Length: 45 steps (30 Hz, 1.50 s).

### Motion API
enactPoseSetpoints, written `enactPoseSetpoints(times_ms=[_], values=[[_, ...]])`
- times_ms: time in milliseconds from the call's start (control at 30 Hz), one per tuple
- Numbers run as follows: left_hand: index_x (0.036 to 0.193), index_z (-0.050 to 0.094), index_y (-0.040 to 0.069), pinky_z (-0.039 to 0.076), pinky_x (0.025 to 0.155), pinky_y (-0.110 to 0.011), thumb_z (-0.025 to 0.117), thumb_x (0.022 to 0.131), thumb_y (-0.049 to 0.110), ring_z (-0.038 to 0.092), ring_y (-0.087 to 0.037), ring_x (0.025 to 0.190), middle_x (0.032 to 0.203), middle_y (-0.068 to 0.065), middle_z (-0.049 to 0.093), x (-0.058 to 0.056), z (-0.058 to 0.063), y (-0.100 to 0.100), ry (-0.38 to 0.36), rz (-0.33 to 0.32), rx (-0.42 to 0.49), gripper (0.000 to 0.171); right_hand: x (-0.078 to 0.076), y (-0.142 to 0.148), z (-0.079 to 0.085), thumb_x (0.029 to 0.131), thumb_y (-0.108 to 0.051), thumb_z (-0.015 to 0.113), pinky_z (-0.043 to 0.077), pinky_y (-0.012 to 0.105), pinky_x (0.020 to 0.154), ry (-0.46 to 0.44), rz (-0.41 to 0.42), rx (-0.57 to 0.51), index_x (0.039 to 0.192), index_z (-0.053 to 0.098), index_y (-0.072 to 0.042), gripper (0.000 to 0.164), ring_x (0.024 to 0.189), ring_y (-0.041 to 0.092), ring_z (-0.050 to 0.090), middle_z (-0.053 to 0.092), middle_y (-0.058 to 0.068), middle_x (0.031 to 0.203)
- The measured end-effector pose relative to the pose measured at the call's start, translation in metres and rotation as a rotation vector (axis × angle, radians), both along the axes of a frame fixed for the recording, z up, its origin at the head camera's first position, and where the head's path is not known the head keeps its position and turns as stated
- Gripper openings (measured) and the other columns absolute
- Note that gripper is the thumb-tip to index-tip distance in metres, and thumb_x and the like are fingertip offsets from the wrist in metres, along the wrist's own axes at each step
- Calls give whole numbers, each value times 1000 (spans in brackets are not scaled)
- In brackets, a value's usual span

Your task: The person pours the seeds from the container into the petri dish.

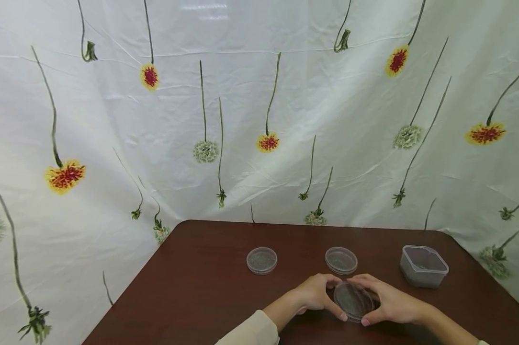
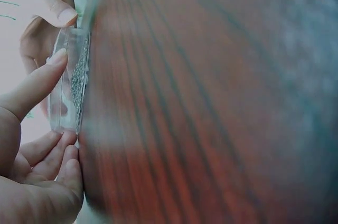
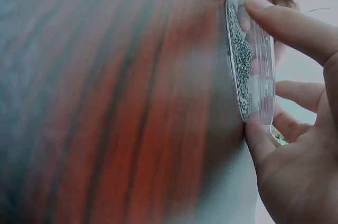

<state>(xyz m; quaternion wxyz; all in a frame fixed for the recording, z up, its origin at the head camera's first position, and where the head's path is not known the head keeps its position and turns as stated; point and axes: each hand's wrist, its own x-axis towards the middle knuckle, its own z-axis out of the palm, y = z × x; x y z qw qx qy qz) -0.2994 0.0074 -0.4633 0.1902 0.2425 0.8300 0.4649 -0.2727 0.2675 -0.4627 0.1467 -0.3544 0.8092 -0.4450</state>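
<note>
A clear round petri dish (image 1: 353, 301) sits near the front of the dark red-brown table, between both hands. Grey, speckled grains lie on its bottom, showing through the side wall in the right wrist view (image 3: 240, 60). My left hand (image 1: 317, 294) holds the dish's left side, thumb toward the near edge and fingers around the far side. From the right, my right hand (image 1: 389, 299) grips it in the same way. The left wrist view shows the left thumb (image 2: 45, 81) against the clear rim. The dish appears flat on the tabletop.
Two more petri dishes stand farther back, one at centre left (image 1: 261, 261) and one just behind the hands (image 1: 341, 260). A clear rectangular plastic container (image 1: 424, 267) with contents inside is at the right. Behind the table (image 1: 199, 287) hangs a white flowered cloth (image 1: 242, 182).
</note>
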Motion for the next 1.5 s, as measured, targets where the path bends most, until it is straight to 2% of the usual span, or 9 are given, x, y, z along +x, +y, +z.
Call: enactPoseSetpoints(times_ms=[233,333,600,700,833,1033,1200,1333,1500], values=[[131,69,16,48,103,-32,95,73,6,60,-11,114,119,7,67,-1,0,-2,-40,-16,13,65,1,-1,-3,87,-21,86,47,26,96,166,-15,83,153,42,6,83,131,22,48,41,27,147],[132,68,14,48,103,-32,94,74,4,60,-11,115,121,7,67,-1,2,-3,-53,-31,36,65,0,-2,-2,87,-24,86,47,27,95,175,-35,108,155,41,4,86,131,30,48,41,27,147],[142,60,8,51,101,-42,83,88,8,57,-24,127,134,-2,64,-5,7,-18,-133,-18,239,59,0,-4,11,90,-27,84,50,31,97,226,-68,149,156,36,6,88,134,38,47,42,30,149],[149,55,12,50,102,-47,81,93,18,53,-28,134,144,-6,58,-10,19,-36,-36,-13,255,62,1,-6,25,92,-28,82,53,39,97,322,-127,158,154,39,6,83,132,39,49,47,26,147],[155,49,21,46,105,-54,77,96,32,48,-29,140,153,-7,51,-17,45,-74,195,24,171,66,3,-4,51,93,-38,80,53,53,97,469,-251,220,154,44,-1,80,131,42,52,49,19,147],[161,40,19,38,111,-59,70,98,47,41,-33,144,159,-8,43,-25,75,-140,531,189,-17,74,5,5,85,95,-45,76,44,69,95,589,-398,298,154,46,-5,78,133,49,48,46,22,150],[165,31,26,29,110,-72,63,99,57,35,-38,147,165,-9,33,-27,84,-188,737,357,-163,80,5,6,98,96,-45,74,43,70,95,679,-480,379,152,47,-1,76,130,51,49,48,25,148],[165,27,36,13,103,-86,51,99,69,26,-46,150,170,-9,21,-23,84,-216,812,468,-346,78,2,4,102,96,-57,68,33,76,102,767,-562,547,155,43,-1,86,135,58,39,43,27,153],[164,23,45,4,98,-91,39,98,78,8,-56,151,173,-6,10,-17,80,-233,783,489,-531,76,-1,4,101,94,-73,57,14,86,102,779,-642,700,162,36,-12,94,141,66,20,32,26,162]])
